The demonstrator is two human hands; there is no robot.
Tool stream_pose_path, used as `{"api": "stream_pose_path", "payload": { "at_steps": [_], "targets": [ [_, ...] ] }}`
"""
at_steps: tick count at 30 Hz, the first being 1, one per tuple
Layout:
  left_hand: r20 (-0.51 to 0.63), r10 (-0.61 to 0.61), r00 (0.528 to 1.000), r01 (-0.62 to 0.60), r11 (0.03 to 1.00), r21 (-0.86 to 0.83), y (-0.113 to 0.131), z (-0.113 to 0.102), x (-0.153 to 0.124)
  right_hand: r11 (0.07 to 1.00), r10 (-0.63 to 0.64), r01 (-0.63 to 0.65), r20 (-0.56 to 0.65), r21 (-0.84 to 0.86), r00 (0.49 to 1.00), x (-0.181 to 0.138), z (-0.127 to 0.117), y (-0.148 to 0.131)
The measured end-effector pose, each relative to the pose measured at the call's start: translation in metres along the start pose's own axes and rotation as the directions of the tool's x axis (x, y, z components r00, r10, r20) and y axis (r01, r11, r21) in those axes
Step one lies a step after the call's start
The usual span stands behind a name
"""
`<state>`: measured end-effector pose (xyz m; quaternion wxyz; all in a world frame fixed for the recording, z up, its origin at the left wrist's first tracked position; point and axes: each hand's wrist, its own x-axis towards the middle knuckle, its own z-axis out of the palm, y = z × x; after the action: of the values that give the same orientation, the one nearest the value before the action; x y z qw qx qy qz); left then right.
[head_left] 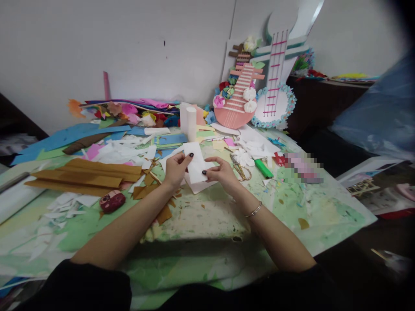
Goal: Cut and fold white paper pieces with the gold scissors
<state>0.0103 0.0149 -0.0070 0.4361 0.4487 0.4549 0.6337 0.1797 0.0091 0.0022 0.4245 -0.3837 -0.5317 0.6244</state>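
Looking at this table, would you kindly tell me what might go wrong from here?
The white paper, pinched by the left hand with the right hand at its edge, might crease if pressed unevenly. The scissors lie beside the right hand, so a careless sideways move could knock them. Set down among the white scraps, the paper might be hard to pick out.

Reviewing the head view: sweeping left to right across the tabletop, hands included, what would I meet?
Brown folded paper → left hand → held white paper → right hand → scissors → green handle → red scrap.
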Motion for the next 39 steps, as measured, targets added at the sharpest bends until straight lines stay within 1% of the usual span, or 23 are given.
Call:
{"api": "stream_pose_path", "payload": {
  "at_steps": [2,5,10,13,17,20,22,24,27,30,35,39],
  "targets": [
    [0.002,0.047,0.999,-0.047,0.998,0.033,0.001,-0.001,0.000,0.999,-0.003,0.003,0.002,-0.036,1.000,0.001,-0.001,0.001],
    [0.010,0.106,0.994,-0.106,0.991,0.085,0.004,-0.001,-0.002,0.998,0.008,-0.005,0.043,-0.065,0.999,0.002,-0.001,0.002],
    [0.077,0.130,0.988,-0.141,0.978,0.157,0.009,0.002,-0.007,0.999,-0.020,0.025,0.128,-0.037,0.992,0.003,0.002,0.004],
    [0.105,0.167,0.980,-0.186,0.958,0.218,0.011,0.003,-0.011,0.999,-0.028,0.030,0.132,-0.012,0.991,0.004,0.001,0.006],
    [0.140,0.259,0.956,-0.291,0.904,0.313,0.013,0.004,-0.015,0.999,-0.027,0.029,0.126,-0.014,0.992,0.005,-0.001,0.008],
    [0.151,0.280,0.948,-0.316,0.885,0.342,0.014,0.004,-0.017,0.997,-0.066,0.069,0.120,-0.020,0.991,0.006,-0.002,0.008],
    [0.163,0.263,0.951,-0.304,0.896,0.324,0.016,0.005,-0.018,0.997,-0.082,0.079,0.112,0.028,0.990,0.006,-0.001,0.007],
    [0.181,0.221,0.958,-0.264,0.927,0.266,0.018,0.006,-0.020,0.992,-0.068,0.056,0.113,0.114,0.991,0.005,-0.001,0.006],
    [0.206,0.118,0.971,-0.146,0.981,0.128,0.020,0.008,-0.020,0.978,-0.034,0.011,0.103,0.210,0.994,0.003,0.001,0.003],
    [0.230,0.048,0.972,-0.053,0.998,0.018,0.020,0.008,-0.019,0.966,0.000,-0.020,0.074,0.257,0.997,0.001,0.001,0.000],
    [0.290,0.039,0.956,-0.022,0.998,-0.062,0.018,0.007,-0.018,0.957,0.024,-0.048,0.088,0.287,0.996,-0.001,0.001,-0.003],
    [0.307,0.040,0.951,-0.022,0.998,-0.061,0.019,0.006,-0.019,0.955,0.017,-0.047,0.103,0.291,0.995,0.000,0.000,-0.002]
  ]
}}
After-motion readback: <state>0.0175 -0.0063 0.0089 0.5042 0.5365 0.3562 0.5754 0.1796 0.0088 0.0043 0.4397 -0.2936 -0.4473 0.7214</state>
